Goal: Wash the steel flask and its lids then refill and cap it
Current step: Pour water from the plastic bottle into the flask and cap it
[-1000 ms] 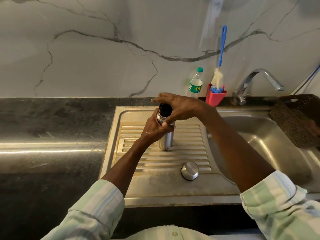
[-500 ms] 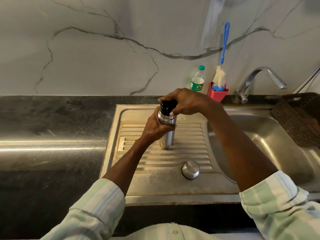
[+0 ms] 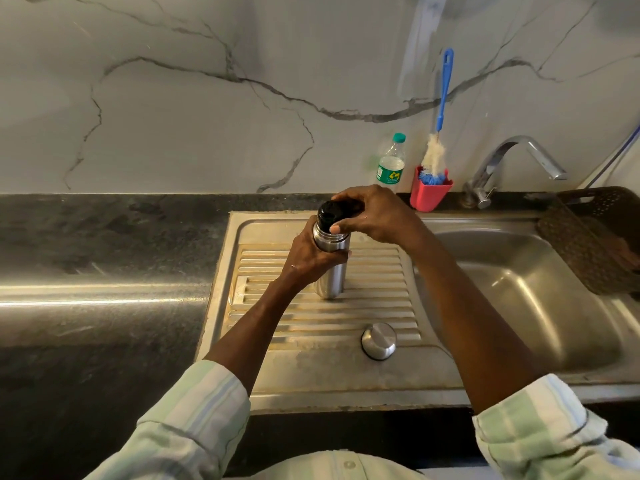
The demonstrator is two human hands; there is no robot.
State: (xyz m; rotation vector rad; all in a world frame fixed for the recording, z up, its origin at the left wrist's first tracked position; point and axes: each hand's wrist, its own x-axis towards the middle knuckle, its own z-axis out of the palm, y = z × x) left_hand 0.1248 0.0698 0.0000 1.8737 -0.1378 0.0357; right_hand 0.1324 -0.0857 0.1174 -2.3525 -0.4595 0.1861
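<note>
Currently the cylindrical stainless steel flask [image 3: 331, 271] stands upright on the ribbed steel drainboard [image 3: 381, 306] of the sink unit, left of the basin. Left hand [image 3: 311, 256] wraps the flask's upper body, fingers closed round it. Right hand [image 3: 374, 213] comes over from the right, fingers clamped on the round black inner lid [image 3: 329, 214] seated at the flask's mouth; thumb tip rests at the lid's lower edge.

Domed steel outer lid [image 3: 379, 340] lies on the drainboard nearer the person, apart from the flask, between the two forearms.

Surroundings: steel sink basin [image 3: 519, 289] to the right, partly crossed by the right forearm. Chrome tap [image 3: 512, 161] behind it, spout pointing right. Red plastic holder [image 3: 429, 194] at the back edge, holding a blue-handled bottle brush [image 3: 441, 109] leaning on the marble-pattern wall. Clear plastic bottle with green cap and label [image 3: 391, 162] just left of the holder, its base hidden behind the right hand. Dark perforated basket [image 3: 588, 237] sits over the basin's far right rim. Black stone worktop [image 3: 104, 271] extends to the left.
</note>
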